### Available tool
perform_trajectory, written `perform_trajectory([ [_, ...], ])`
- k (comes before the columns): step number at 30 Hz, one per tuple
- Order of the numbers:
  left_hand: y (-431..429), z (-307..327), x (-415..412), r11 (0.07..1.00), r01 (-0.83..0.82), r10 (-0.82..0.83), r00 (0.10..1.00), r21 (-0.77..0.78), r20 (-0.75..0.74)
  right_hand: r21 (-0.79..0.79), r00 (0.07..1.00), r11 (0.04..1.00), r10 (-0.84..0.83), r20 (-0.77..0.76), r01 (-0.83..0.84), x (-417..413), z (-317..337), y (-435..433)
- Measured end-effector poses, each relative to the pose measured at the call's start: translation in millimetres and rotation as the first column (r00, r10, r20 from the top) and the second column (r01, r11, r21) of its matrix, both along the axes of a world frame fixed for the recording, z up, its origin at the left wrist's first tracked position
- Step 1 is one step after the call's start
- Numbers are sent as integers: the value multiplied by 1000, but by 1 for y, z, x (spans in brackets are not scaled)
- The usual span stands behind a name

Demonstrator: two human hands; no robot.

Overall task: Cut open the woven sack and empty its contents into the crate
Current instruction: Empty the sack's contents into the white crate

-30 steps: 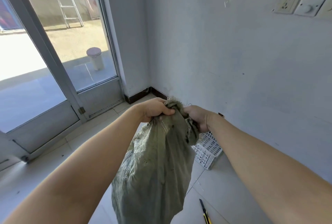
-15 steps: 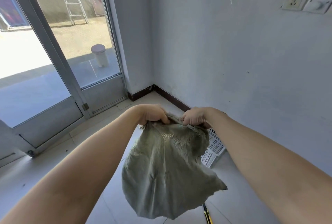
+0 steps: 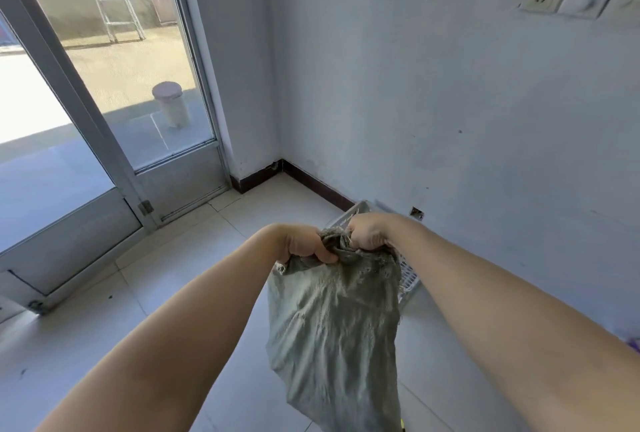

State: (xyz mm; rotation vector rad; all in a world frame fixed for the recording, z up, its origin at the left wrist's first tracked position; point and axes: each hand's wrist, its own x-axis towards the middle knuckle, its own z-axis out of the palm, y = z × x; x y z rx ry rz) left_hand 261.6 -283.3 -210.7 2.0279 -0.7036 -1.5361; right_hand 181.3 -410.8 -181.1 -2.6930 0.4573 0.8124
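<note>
Two hands clutch the bunched upper end of the woven sack (image 3: 336, 327). The left hand (image 3: 304, 243) and the right hand (image 3: 369, 232) are close together, fingers curled tight into the fabric. The grey-green cloth hangs limp and crumpled above the floor (image 3: 207, 258), hiding most of the white crate (image 3: 409, 277). The crate stands at the foot of the wall (image 3: 450, 120), near the corner by the glass door (image 3: 166, 85).
</note>
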Motion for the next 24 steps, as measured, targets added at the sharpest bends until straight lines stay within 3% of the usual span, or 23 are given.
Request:
perform_trajectory([
  [5,-4,5,-1,996,-75,74,997,-46,-32,26,997,999,-34,-69,36,-8,6,-4],
  [14,-8,18,1,989,-94,93,996,-118,-18,-19,994,995,-100,48,101,-5,-12,1],
  [18,-6,22,2,995,-49,48,999,-85,-14,56,975,978,-206,77,202,-5,-11,-3],
  [20,-1,20,7,996,-57,51,995,-70,-90,128,973,967,-225,46,218,-8,-9,-10],
  [21,2,20,9,995,-65,53,987,-75,-154,271,958,922,-286,-8,277,-10,-9,-15],
  [22,5,20,11,993,-88,68,974,-84,-216,461,925,807,-366,-100,369,-13,-10,-20],
  [24,6,20,11,981,-166,132,948,-96,-290,718,850,478,-417,-321,506,-16,-11,-25],
])
